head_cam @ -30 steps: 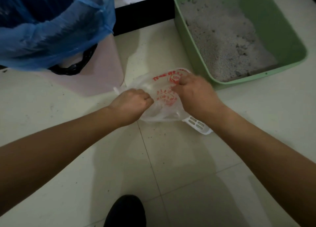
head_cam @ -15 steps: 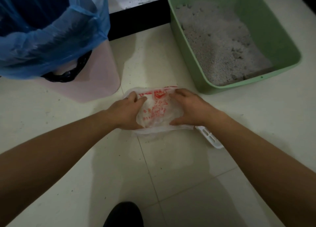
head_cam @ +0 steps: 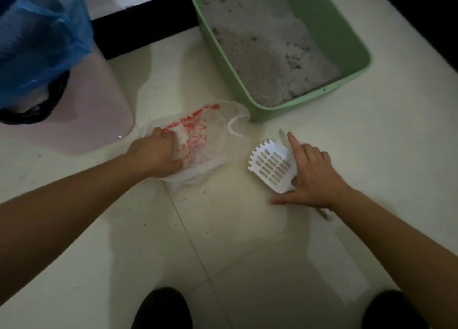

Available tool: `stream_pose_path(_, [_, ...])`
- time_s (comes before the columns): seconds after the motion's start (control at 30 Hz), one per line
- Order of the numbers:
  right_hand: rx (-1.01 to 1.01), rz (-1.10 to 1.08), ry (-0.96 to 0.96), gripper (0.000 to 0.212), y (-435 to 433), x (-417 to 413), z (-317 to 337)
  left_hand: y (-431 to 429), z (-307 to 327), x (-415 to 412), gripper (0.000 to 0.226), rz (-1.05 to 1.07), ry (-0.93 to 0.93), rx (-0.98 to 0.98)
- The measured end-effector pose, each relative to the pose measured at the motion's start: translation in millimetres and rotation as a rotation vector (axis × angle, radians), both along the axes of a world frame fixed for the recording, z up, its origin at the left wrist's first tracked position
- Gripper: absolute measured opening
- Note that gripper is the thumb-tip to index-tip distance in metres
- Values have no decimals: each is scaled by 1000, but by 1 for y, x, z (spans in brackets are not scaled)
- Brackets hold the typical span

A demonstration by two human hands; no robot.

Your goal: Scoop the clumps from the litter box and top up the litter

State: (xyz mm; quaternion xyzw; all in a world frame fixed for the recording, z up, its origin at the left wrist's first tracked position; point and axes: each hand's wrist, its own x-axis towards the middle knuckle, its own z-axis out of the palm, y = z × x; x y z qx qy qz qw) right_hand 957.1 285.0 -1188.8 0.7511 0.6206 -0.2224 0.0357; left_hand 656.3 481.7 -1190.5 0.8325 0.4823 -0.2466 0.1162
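Left hand (head_cam: 155, 156) palm down with fingers curled, right hand (head_cam: 313, 173) spread flat, index finger extended, both forearms outstretched

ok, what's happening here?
A person crouches over a tiled floor. The left hand presses on a clear plastic bag with red print; the right hand is open over the handle of a white slotted plastic scoop. The green plastic litter box still shows dark clumps.

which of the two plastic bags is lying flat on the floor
The clear bag with red print, pressed down by the left hand; the blue bag lines the pink bin.
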Motion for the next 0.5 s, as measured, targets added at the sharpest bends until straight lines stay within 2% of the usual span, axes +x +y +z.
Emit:
stream_pose_path(0.13, [-12, -150, 200, 128, -17, 15, -3, 2, 11, 15, 61, -23, -57, 78])
stream_pose_path(0.2, [106, -95, 193, 116, -21, 18, 3, 5, 22, 25, 44, -70, -190, 191])
stream_pose_path(0.27, [228, -51, 177, 114, -18, 19, 17, 11, 36, 38, 32, -33, -369, 252])
stream_pose_path(0.37, [492, -6, 153, 115, -5, 31, 37, 24, 61, 63, 31, 126, -542, 187])
stream_pose_path(0.43, [637, -96, 141, 114, 12, 46, 50, 35, 77, 81, 35, 212, -582, 167])
stream_pose_path(0.5, [678, -275, 178, 106, 37, 60, 68, 44, 90, 96, 40, 320, -618, 107])
